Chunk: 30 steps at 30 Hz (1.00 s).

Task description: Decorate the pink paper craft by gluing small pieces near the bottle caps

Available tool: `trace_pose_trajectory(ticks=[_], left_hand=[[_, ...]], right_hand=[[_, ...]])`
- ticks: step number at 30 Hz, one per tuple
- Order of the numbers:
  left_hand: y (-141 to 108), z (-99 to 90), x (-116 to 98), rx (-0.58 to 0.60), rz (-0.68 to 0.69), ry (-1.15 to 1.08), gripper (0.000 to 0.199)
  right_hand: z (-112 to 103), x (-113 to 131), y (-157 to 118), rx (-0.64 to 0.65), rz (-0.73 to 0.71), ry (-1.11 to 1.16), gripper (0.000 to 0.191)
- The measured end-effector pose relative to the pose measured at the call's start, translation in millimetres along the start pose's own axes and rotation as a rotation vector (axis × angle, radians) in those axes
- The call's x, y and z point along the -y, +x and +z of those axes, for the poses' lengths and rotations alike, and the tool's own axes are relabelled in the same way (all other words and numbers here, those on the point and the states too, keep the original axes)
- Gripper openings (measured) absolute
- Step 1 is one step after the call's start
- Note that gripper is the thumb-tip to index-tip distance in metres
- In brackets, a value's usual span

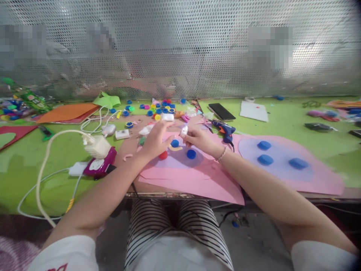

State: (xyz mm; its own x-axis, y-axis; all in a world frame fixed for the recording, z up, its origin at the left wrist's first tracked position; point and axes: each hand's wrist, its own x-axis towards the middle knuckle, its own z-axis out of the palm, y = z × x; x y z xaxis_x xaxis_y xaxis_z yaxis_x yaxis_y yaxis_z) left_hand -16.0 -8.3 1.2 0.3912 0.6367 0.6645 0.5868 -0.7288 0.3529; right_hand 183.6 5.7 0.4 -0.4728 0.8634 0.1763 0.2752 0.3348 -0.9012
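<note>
A pink paper sheet (197, 184) with a purple shape on it lies before me. On it are a red cap (163, 155), a blue cap (175, 143), a second blue cap (191, 154) and a curved yellowish piece (176, 148). My left hand (157, 138) hovers over the sheet's left part, thumb and fingers apart, holding nothing. My right hand (197, 139) pinches a small white piece (184, 130) above the sheet, right of my left hand. To the right, another pink sheet (328, 180) bears a purple shape with several blue caps.
A blue glue gun (225, 131) and a dark phone (221, 111) lie behind my right hand. Several loose caps (159, 111) are scattered at the back. At the left are a purple power adapter (100, 164), cables and an orange sheet (67, 113). A perforated metal screen (180, 49) stands behind the table.
</note>
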Motion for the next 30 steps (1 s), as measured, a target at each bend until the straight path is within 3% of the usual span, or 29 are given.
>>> trace_pose_trajectory(ticks=[4,8,14,20,25,30], left_hand=[[-2,0.1,-4,0.132,0.177,-0.004,0.045],[-4,4.0,-2,0.221,0.225,0.030,0.042],[-1,3.0,2,0.170,0.179,0.012,0.042],[-2,7.1,-1,0.070,0.081,-0.094,0.027],[-3,10.7,-4,0.031,0.030,-0.104,0.029],[-3,10.3,-4,-0.031,0.017,-0.042,0.025]], right_hand=[[3,1,-2,0.041,-0.030,-0.113,0.019],[5,0,-2,0.018,-0.061,-0.153,0.016],[6,6,-4,-0.037,-0.053,-0.196,0.028],[8,3,-5,-0.052,-0.034,-0.141,0.013],[7,-1,-2,0.019,-0.048,-0.116,0.006],[8,7,-6,0.135,-0.045,-0.050,0.021]])
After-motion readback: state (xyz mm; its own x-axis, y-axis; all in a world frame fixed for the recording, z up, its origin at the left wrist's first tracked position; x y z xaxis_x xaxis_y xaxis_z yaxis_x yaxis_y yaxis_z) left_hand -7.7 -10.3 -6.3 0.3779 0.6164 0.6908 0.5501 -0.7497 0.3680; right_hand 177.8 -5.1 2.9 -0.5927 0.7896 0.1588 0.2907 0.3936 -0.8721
